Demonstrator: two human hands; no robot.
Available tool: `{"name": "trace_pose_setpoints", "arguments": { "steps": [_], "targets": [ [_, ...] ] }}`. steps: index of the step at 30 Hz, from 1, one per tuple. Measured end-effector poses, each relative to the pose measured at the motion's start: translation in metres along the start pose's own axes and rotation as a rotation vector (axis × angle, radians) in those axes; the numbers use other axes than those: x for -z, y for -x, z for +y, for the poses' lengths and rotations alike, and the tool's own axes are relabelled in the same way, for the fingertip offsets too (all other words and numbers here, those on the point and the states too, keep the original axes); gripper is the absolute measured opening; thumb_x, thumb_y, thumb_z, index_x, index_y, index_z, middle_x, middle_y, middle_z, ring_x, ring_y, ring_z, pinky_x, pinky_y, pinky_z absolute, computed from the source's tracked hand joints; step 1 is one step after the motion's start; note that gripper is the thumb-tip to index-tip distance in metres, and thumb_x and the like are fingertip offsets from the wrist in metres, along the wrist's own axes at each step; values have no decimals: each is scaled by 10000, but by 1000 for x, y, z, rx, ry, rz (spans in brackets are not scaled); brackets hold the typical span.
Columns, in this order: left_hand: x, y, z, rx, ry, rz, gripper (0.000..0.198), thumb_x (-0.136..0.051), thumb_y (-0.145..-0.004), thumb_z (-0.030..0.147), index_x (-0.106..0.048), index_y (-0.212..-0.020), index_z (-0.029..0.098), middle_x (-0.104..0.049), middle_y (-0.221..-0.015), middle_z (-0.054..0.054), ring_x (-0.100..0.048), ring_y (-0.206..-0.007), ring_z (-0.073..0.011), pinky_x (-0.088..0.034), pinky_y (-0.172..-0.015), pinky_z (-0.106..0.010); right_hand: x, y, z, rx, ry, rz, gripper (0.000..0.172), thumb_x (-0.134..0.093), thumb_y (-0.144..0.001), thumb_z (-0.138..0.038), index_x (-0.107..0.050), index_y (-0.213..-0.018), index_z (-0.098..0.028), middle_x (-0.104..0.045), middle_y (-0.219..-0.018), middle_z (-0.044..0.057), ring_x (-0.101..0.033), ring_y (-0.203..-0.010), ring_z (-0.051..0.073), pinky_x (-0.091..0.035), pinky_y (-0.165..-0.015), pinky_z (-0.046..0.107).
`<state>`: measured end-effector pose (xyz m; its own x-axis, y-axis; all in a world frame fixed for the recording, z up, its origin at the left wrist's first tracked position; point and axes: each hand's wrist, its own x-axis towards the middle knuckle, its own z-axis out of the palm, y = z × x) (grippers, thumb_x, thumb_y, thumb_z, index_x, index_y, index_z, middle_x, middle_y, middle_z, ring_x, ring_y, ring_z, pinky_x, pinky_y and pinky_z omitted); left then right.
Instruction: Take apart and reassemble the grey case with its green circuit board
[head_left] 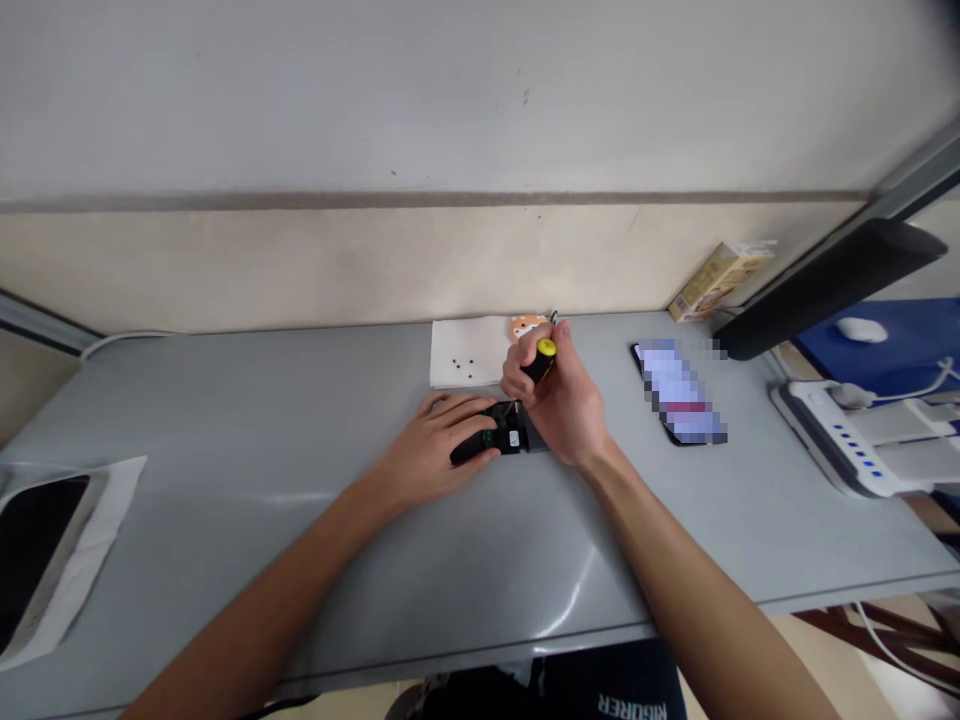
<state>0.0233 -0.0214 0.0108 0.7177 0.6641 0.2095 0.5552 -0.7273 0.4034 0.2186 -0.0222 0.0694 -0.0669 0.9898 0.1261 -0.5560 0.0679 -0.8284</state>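
Observation:
My right hand point(566, 400) is wrapped round the black handle of a screwdriver with a yellow end cap point(546, 350). The handle points up towards me, and the hand hides the tip. A dark, flat electronic device point(513, 440) with a small white label lies on the table below it. My left hand point(439, 445) grips the left part of this device, fingers over the far side and thumb along the near side. Just behind the hands is a white sheet of paper point(469, 350) with several tiny dark pieces on it, perhaps screws. An orange-and-white cartoon item point(523, 327) is partly covered by my right hand.
A phone point(679, 392) with a lit screen lies right of my right hand. Beyond it are a small carton point(720, 280), a black cylinder point(832, 290) and a white power strip point(840, 440) with plugs. A dark panel point(41, 545) on white paper rests at the far left of the grey table.

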Motion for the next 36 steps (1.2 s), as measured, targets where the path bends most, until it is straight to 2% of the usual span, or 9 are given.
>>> {"name": "trace_pose_setpoints", "arguments": {
  "steps": [7,15,27,36],
  "targets": [
    [-1,0,1,-6,7,12,265,-572,-1016,401,-649,-1236,274,-630,-1430,-49,-563,-1340,-257,-350,-1161,-479,-1,0,1,15,4,9,458,-515,-971,-646,-532,-754,-243,-338,-633,-37,-319,-553,117,-351,-539,270],
    [1,-1,2,6,4,0,370,-604,-995,405,-551,-1328,254,-640,-1420,-61,-552,-1358,-268,-346,-1162,-484,-1,0,0,19,4,6,455,-521,-971,-640,-528,-748,-243,-336,-617,-42,-309,-547,119,-347,-550,273],
    [1,-2,3,19,33,5,364,-608,-985,386,-578,-1329,270,-664,-1372,-49,-571,-1322,-269,-360,-1159,-478,-1,0,1,-14,30,-10,487,-497,-962,-679,-518,-749,-242,-349,-614,-40,-322,-540,118,-342,-540,274],
    [0,-1,0,-3,-4,0,278,-580,-1013,408,-631,-1249,270,-623,-1435,-50,-553,-1349,-256,-341,-1166,-475,-1,1,0,15,6,-18,462,-507,-975,-645,-529,-752,-242,-355,-619,-38,-327,-540,116,-347,-540,274]
  ]
}}
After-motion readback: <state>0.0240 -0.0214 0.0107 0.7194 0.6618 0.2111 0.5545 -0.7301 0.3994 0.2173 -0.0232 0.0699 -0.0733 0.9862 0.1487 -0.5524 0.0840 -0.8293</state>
